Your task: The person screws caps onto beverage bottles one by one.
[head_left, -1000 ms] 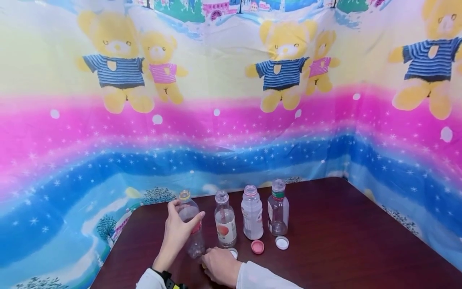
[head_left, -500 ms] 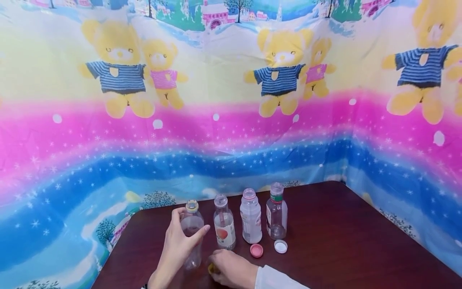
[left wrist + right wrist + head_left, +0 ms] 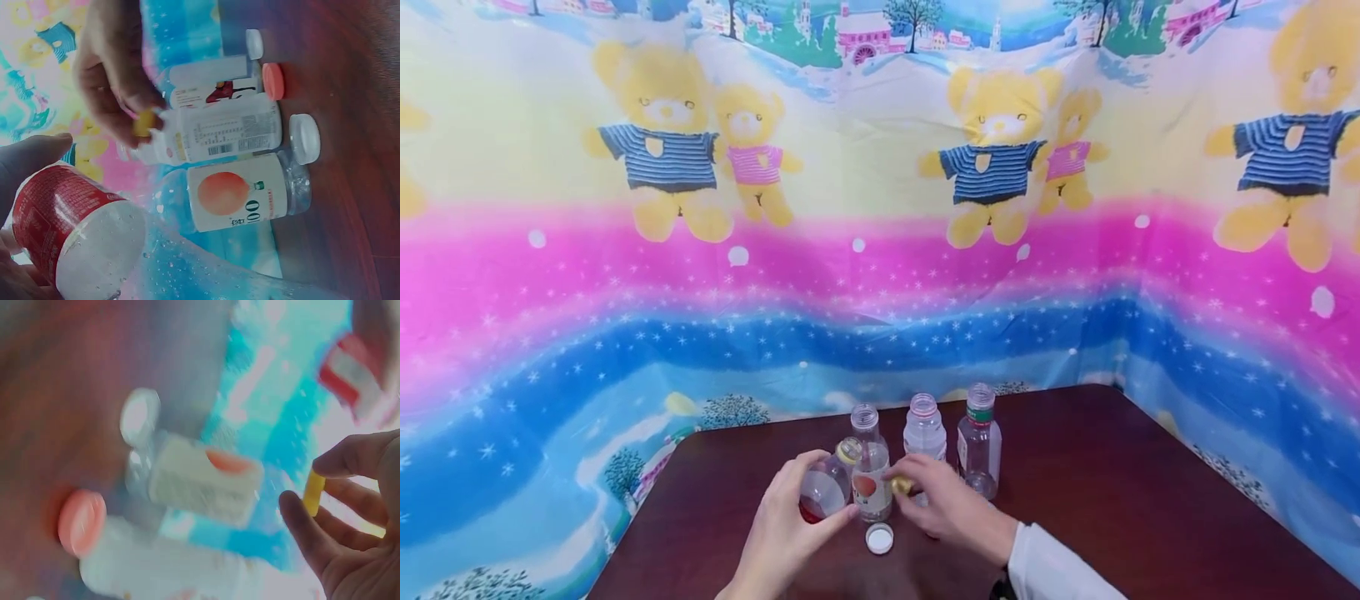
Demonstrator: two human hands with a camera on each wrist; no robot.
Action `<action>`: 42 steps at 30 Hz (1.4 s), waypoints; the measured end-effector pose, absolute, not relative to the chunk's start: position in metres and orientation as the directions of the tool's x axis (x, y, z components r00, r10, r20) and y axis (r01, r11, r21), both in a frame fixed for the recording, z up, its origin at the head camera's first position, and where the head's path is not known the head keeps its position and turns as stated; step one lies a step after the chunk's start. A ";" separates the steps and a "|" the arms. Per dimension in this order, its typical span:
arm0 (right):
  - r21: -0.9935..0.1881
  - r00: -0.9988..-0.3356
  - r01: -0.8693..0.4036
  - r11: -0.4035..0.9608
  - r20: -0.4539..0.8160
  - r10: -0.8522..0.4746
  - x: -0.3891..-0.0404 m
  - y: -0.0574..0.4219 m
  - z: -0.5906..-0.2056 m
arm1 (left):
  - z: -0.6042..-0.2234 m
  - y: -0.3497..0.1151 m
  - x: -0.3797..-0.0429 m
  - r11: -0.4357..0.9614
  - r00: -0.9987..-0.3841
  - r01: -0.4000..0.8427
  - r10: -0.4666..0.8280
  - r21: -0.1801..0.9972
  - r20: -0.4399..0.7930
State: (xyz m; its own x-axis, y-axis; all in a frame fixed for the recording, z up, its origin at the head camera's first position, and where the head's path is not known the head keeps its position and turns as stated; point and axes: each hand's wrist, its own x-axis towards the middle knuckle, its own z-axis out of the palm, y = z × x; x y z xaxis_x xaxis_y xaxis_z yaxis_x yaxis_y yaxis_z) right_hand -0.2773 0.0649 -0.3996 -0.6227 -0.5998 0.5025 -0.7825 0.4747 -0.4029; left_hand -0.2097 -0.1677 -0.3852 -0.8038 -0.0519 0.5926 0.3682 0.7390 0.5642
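Note:
My left hand [image 3: 786, 512] grips a clear plastic bottle [image 3: 826, 493] with a red label [image 3: 69, 212]. This bottle is tilted, and its yellow-ringed mouth leans to the right. Between the fingertips of my right hand [image 3: 955, 504] a yellow bottle cap [image 3: 314, 492] is pinched, a short way right of that mouth. Behind the hands stands an uncapped bottle with an orange fruit on its label [image 3: 871, 487]. My right hand partly hides a milky white bottle [image 3: 923, 433] in the head view.
Another open bottle with a green neck band [image 3: 979, 450] stands to the right. A white cap [image 3: 880, 539] lies before the fruit-label bottle. A red cap [image 3: 273, 81] and a second white cap [image 3: 254, 44] lie near the other bottles. A printed curtain [image 3: 850, 333] hangs behind the dark table [image 3: 1150, 517].
The right hand has picked the yellow cap up from the table and moved up and right with it. The left hand has tilted the bottle and shifted it slightly right.

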 end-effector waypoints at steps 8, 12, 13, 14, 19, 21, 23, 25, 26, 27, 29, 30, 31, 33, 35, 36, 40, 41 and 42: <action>-0.528 -0.663 -0.746 0.406 0.534 -0.525 -0.275 0.087 -0.378 | -0.399 -0.163 -0.204 0.831 -0.708 0.444 0.097 0.334 0.700; -0.530 -0.637 -0.768 0.360 0.576 -0.512 -0.266 0.090 -0.373 | -0.405 -0.161 -0.205 0.833 -0.636 0.504 0.179 0.228 0.751; -0.522 -0.624 -0.779 0.347 0.584 -0.520 -0.264 0.090 -0.372 | -0.405 -0.160 -0.206 0.833 -0.624 0.512 0.194 0.210 0.757; -0.514 -0.610 -0.788 0.337 0.586 -0.532 -0.261 0.090 -0.371 | -0.406 -0.160 -0.206 0.833 -0.615 0.518 0.205 0.195 0.761; -0.402 -0.503 -0.862 0.310 0.598 -0.624 -0.256 0.091 -0.367 | -0.407 -0.160 -0.207 0.839 -0.584 0.527 0.239 0.139 0.776; -0.349 -0.459 -0.887 0.301 0.606 -0.650 -0.255 0.092 -0.366 | -0.408 -0.160 -0.207 0.844 -0.572 0.524 0.248 0.115 0.782; -0.309 -0.423 -0.906 0.290 0.617 -0.664 -0.255 0.094 -0.365 | -0.410 -0.160 -0.208 0.846 -0.554 0.525 0.258 0.092 0.791; -0.292 -0.395 -0.918 0.267 0.626 -0.673 -0.255 0.095 -0.364 | -0.411 -0.160 -0.208 0.845 -0.538 0.529 0.269 0.072 0.799; -0.293 -0.387 -0.921 0.257 0.627 -0.676 -0.256 0.096 -0.364 | -0.411 -0.159 -0.208 0.844 -0.531 0.533 0.275 0.064 0.801; -0.290 -0.379 -0.925 0.247 0.631 -0.677 -0.256 0.096 -0.364 | -0.411 -0.159 -0.208 0.843 -0.529 0.535 0.279 0.060 0.801; -0.307 -0.368 -0.927 0.216 0.636 -0.678 -0.256 0.095 -0.364 | -0.411 -0.159 -0.208 0.840 -0.534 0.539 0.283 0.062 0.797; -0.318 -0.361 -0.928 0.194 0.639 -0.679 -0.256 0.095 -0.364 | -0.411 -0.159 -0.208 0.839 -0.543 0.540 0.283 0.071 0.791; -0.328 -0.355 -0.928 0.175 0.644 -0.678 -0.256 0.094 -0.365 | -0.411 -0.159 -0.207 0.836 -0.555 0.543 0.281 0.085 0.783; -0.336 -0.349 -0.929 0.155 0.657 -0.668 -0.256 0.092 -0.366 | -0.410 -0.158 -0.206 0.827 -0.587 0.548 0.273 0.126 0.762; -0.336 -0.347 -0.930 0.148 0.673 -0.654 -0.255 0.091 -0.367 | -0.409 -0.158 -0.204 0.818 -0.619 0.550 0.261 0.171 0.741; -0.331 -0.348 -0.931 0.154 0.680 -0.646 -0.255 0.091 -0.368 | -0.408 -0.158 -0.204 0.812 -0.635 0.550 0.256 0.193 0.729; -0.317 -0.351 -0.933 0.171 0.686 -0.638 -0.253 0.091 -0.370 | -0.408 -0.159 -0.202 0.808 -0.672 0.541 0.247 0.235 0.699; -0.320 -0.349 -0.933 0.168 0.682 -0.643 -0.253 0.091 -0.370 | -0.408 -0.159 -0.201 0.811 -0.674 0.537 0.247 0.232 0.696; -0.326 -0.349 -0.931 0.162 0.676 -0.649 -0.252 0.091 -0.371 | -0.409 -0.160 -0.201 0.815 -0.672 0.534 0.248 0.224 0.697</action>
State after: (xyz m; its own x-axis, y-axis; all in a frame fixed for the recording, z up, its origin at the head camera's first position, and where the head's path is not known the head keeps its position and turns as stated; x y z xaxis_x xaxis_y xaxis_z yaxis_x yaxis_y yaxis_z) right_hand -0.2524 0.0914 -0.3708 -0.3493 -0.6488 0.6760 -0.9315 0.1622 -0.3256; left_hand -0.2009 -0.1598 -0.4086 -0.6725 0.2483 0.6972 0.5336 0.8155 0.2242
